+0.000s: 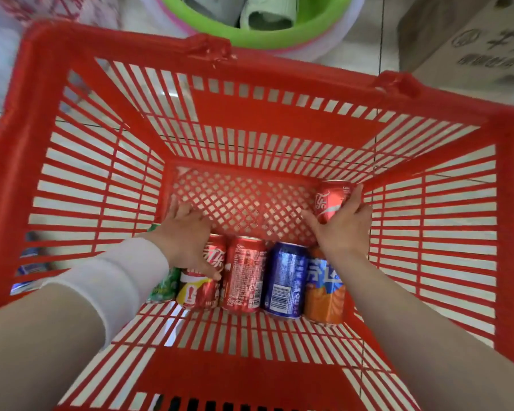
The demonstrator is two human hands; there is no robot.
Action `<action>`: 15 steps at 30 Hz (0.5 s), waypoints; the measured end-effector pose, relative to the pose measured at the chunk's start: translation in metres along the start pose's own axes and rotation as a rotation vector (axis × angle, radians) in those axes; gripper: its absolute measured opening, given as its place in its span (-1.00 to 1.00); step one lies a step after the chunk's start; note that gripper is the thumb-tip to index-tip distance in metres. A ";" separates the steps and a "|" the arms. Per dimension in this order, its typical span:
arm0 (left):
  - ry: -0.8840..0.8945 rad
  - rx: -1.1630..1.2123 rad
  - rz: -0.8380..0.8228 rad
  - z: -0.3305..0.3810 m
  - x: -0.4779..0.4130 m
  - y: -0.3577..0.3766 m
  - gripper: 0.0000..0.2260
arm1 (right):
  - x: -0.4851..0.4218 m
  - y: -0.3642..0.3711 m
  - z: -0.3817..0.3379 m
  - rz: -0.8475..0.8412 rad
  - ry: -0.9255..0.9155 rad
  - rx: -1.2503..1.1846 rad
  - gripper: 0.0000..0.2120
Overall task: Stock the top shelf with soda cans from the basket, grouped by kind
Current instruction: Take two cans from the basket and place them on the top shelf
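The red basket (279, 114) sits on the tiled floor (365, 40), and the person has both arms down inside it. The right hand (344, 229) is wrapped round a red cola can (331, 200) in the far right corner of the basket's bottom, fingers curled along its right side and thumb on its left. The left hand (184, 232), coming out of a white sleeve (116, 280), is spread wide and flat, holding nothing; its fingers reach toward the mesh bottom and its thumb lies on a red can with a yellow and white patch (198, 289). That can belongs to a row packed side by side along the near wall: a green can (161, 289) partly hidden under the left wrist, the patched red one, another red cola can (244, 277), a blue can (285, 280) and an orange can (324, 289) just under the right wrist. Whether they stand or lie, I cannot tell from here. Beyond the basket is a green basin (279, 34) with pale slippers (267, 13) in it, and a cardboard box (472, 40) to the right. Something blue shows blurred through the left slats.
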State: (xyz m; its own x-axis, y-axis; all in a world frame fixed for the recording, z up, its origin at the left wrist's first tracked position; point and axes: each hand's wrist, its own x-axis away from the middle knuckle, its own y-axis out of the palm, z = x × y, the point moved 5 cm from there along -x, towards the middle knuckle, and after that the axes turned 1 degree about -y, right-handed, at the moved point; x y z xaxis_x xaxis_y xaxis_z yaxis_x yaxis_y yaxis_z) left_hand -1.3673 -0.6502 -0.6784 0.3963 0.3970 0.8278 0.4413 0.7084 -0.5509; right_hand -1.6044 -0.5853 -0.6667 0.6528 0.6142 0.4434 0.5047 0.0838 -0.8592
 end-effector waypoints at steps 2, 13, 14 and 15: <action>-0.027 0.011 -0.043 -0.001 -0.001 -0.001 -0.01 | -0.004 0.001 0.001 -0.008 0.044 0.011 0.01; 0.060 0.110 0.102 0.000 0.030 -0.015 -0.17 | -0.005 -0.028 -0.002 -0.112 0.170 -0.360 -0.20; 0.055 0.132 0.108 0.002 0.035 -0.019 -0.21 | -0.002 -0.032 -0.002 -0.120 0.182 -0.396 -0.23; 0.046 0.158 0.114 0.004 0.042 -0.022 -0.23 | 0.004 -0.038 -0.002 -0.134 0.200 -0.441 -0.26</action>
State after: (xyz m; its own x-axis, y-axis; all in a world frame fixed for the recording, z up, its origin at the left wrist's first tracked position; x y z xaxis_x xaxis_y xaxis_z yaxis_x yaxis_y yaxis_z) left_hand -1.3637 -0.6470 -0.6311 0.4746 0.4552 0.7534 0.2610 0.7446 -0.6143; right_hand -1.6192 -0.5876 -0.6317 0.6395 0.4551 0.6196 0.7541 -0.2147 -0.6206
